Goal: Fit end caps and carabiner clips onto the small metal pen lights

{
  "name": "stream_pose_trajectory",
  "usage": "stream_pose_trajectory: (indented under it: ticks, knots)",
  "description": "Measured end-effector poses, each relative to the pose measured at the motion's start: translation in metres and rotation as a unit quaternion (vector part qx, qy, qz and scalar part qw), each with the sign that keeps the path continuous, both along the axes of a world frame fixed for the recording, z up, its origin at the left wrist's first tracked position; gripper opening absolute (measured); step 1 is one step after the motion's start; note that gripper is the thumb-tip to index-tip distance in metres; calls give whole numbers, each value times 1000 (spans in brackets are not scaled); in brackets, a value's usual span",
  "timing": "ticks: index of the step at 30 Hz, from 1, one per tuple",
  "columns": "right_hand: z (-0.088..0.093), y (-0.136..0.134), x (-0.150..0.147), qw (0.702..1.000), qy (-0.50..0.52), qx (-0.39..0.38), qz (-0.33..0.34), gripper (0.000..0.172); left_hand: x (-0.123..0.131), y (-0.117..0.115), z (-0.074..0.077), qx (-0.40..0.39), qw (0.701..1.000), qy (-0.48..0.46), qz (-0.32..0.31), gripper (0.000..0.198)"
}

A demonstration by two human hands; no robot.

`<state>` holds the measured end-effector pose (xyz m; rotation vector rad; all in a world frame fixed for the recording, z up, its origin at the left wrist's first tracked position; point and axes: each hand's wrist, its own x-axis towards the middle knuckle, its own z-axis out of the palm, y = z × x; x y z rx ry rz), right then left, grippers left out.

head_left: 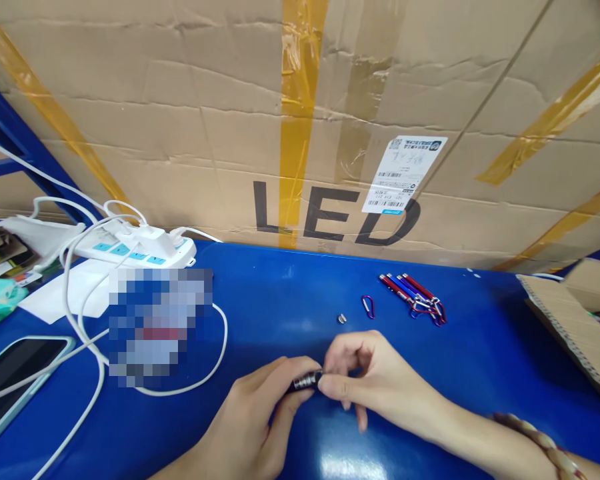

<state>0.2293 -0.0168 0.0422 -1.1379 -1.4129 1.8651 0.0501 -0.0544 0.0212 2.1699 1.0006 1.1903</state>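
Note:
My left hand (257, 413) pinches a small black tube (305, 381) with pale printing between thumb and fingers, low over the table. The thumb and forefinger of my right hand (367, 373) close on the tube's right end; whether a separate small part is between them I cannot tell. Just beyond my right hand lie small silver pieces (341, 319) that look like button cells. A red carabiner clip (368, 307) rests beside them. Farther right, several slim red and blue tubes (410, 288), like keychain penlights, lie side by side with clips at their near ends.
Behind the blue table (260, 287) stands a large cardboard box (205, 133) marked LED. A white power strip (140, 250) with trailing white cables (100, 360), a phone (20, 380) and a blurred-out item (160, 327) are at left. An open carton (570, 327) is at right.

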Motion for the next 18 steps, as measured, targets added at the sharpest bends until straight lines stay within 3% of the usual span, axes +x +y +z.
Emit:
stream_pose_trajectory:
  ticks: [2,5,7,10,12,14,16,18]
  knots:
    - [2,-1,4,979,-43,199,-31,32,0,0,1,-45,999,-15,-4,23]
    - [10,-2,14,866,-85,493,7,14,1,-1,1,-85,996,-24,-20,20]
    - [16,-3,19,798,-112,590,50,10,1,-2,1,-106,993,-23,-41,18]
    - [22,-5,24,756,-160,630,85,18,2,-3,0,-120,990,-14,-68,16]
    - [22,-7,24,755,-178,623,103,19,3,-5,0,-107,991,-1,-74,14]
    - [21,-10,22,777,-173,594,116,19,4,-7,-2,-82,994,15,-66,14]
    - [16,-13,17,835,-149,521,96,15,5,-8,-4,-49,997,32,-56,17]
    - [10,-17,12,913,-129,384,46,11,5,-9,-8,-5,997,57,-48,19]
